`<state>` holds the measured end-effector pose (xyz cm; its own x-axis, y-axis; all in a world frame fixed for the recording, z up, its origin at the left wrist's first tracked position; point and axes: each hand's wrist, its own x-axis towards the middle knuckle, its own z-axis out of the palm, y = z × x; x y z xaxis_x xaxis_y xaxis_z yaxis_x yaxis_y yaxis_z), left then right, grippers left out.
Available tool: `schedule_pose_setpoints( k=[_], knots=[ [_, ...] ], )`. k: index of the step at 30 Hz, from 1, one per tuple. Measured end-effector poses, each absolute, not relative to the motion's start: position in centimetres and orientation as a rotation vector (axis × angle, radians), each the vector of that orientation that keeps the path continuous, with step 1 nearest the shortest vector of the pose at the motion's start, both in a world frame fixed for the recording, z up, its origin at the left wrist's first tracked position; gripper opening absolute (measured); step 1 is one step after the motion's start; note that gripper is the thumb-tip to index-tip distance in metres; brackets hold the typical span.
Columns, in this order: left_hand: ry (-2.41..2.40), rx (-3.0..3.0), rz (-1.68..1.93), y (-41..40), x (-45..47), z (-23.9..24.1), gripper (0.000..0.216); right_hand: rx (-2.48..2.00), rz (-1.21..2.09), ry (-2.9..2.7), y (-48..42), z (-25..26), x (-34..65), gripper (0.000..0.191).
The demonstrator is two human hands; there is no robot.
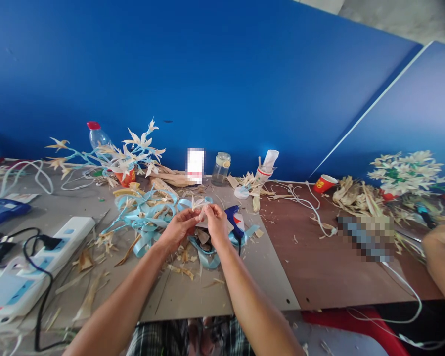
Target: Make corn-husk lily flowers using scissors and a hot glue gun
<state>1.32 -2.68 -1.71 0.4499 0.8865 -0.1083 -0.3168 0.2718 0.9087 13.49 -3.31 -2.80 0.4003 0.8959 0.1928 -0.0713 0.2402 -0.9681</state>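
My left hand (178, 226) and my right hand (216, 223) meet above the middle of the table, fingers pinched together. Between them is a small pale husk flower (197, 203), its pointed petals showing above my left fingertips. The right fingers press against its side, on a thin pale strip. Light-blue ribbon (148, 222) lies in a tangle to the left of my hands, mixed with dry husk pieces. A blue glue gun (235, 225) rests just right of my right hand. Part of what lies beneath my hands is hidden.
A white power strip (65, 247) with black plugs fills the left side. Along the back stand husk flowers on blue stems (141, 141), a glass jar (221, 169) and a red paper cup (325, 183). White cables (300, 200) cross the right. Another person's arm (443, 257) is at far right.
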Motion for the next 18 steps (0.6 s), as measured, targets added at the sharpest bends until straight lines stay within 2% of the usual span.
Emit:
schedule_pose_setpoints(
  k=[11, 16, 18],
  knots=[
    [0.825, 0.899, 1.04, -2.0, 0.8, -1.8, 0.028, -1.141, 0.816, -0.644, -3.1, -2.5, 14.0, 0.02],
    [0.766, 0.807, 1.11, -1.8, 0.4, -1.4, 0.029, -1.07, 0.724, -0.614, -3.0, -2.5, 14.9, 0.038],
    [0.744, 0.795, 1.13, -1.8, 0.4, -1.2, 0.029, -1.081, 0.706, -0.681, -3.1, -2.5, 14.8, 0.035]
  ],
)
